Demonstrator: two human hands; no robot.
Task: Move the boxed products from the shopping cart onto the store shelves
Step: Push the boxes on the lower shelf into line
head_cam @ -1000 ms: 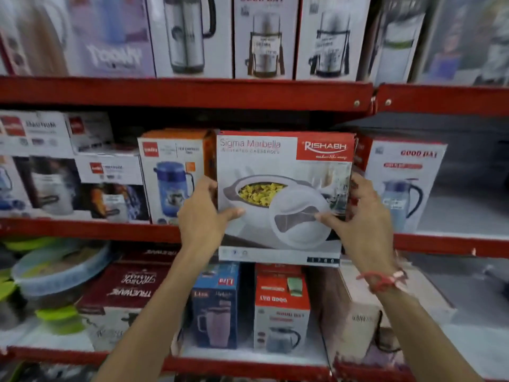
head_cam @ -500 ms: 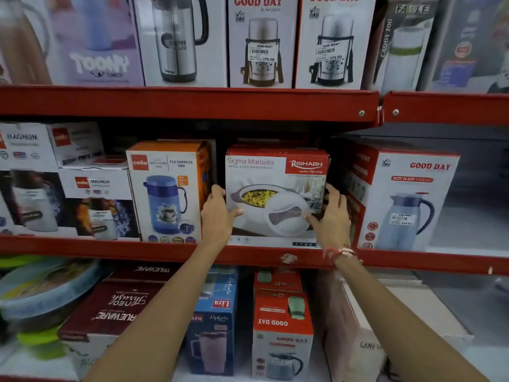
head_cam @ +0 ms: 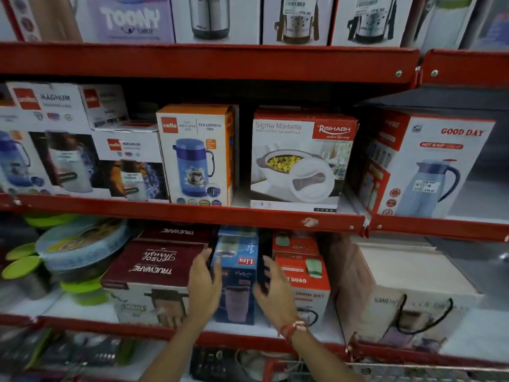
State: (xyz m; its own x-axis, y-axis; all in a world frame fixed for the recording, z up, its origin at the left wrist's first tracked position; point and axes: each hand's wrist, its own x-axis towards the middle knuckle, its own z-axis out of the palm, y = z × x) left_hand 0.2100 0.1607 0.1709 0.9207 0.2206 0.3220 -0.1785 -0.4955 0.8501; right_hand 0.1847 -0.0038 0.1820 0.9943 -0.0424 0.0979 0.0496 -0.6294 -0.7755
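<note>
The white and red Rishabh casserole box [head_cam: 301,161] stands on the middle red shelf [head_cam: 192,213], between the orange Cello jug box [head_cam: 197,155] and the Good Day jug box [head_cam: 432,166]. No hand touches it. My left hand [head_cam: 203,285] and my right hand [head_cam: 275,293] hang lower, in front of the bottom shelf, fingers spread, on either side of a blue Liza box [head_cam: 237,279]. Both hands hold nothing. A corner of the shopping cart [head_cam: 385,372] shows at the bottom right.
The top shelf carries flask boxes [head_cam: 297,20]. Magnum boxes [head_cam: 68,144] fill the middle shelf's left. The bottom shelf holds a Trueware box [head_cam: 154,268], a red Good Day box [head_cam: 305,274], a Ganesh box [head_cam: 407,293] and green-lidded containers [head_cam: 74,249].
The casserole box went from held in front of the shelf to standing on it. Both hands let go and dropped down to the bottom shelf level.
</note>
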